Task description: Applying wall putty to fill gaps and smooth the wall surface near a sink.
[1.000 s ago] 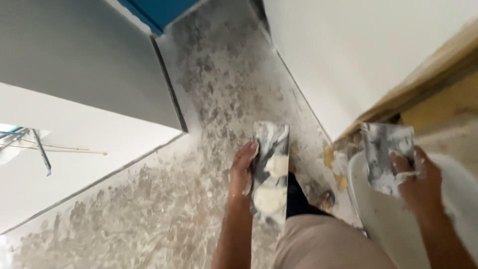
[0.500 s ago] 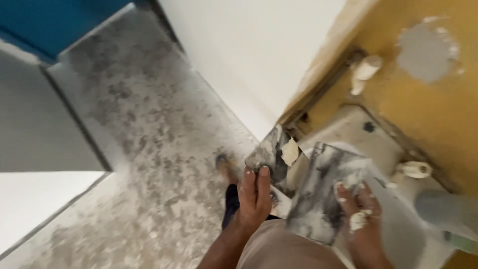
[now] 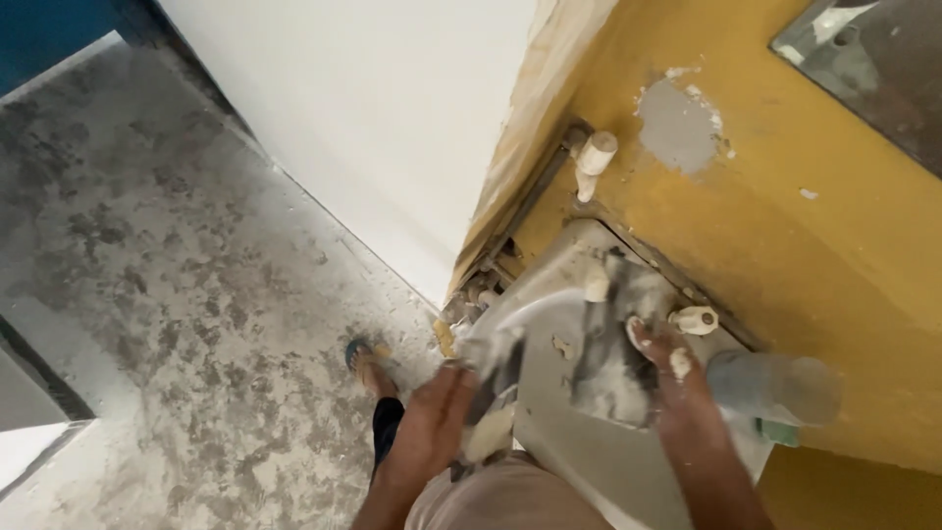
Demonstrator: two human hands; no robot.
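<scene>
While the person stands over a grey, plaster-smeared basin [image 3: 589, 442] fixed to the ochre-yellow wall [image 3: 785, 255], both hands are busy with putty tools. Their left hand [image 3: 432, 422], at about seven o'clock from the basin, is closed around a flat metal putty blade caked with pale filler [image 3: 491, 378]; motion blur makes its edge hard to trace. Their right hand [image 3: 677, 383], at five o'clock, grips a broad grey-stained metal trowel plate [image 3: 613, 348] lying over the basin. A white plastic tap stub [image 3: 594, 157] juts from the wall at twelve o'clock, beside a grey filler patch [image 3: 679, 123]. A sandalled foot [image 3: 365, 361] rests on the speckled grey floor [image 3: 177, 294].
</scene>
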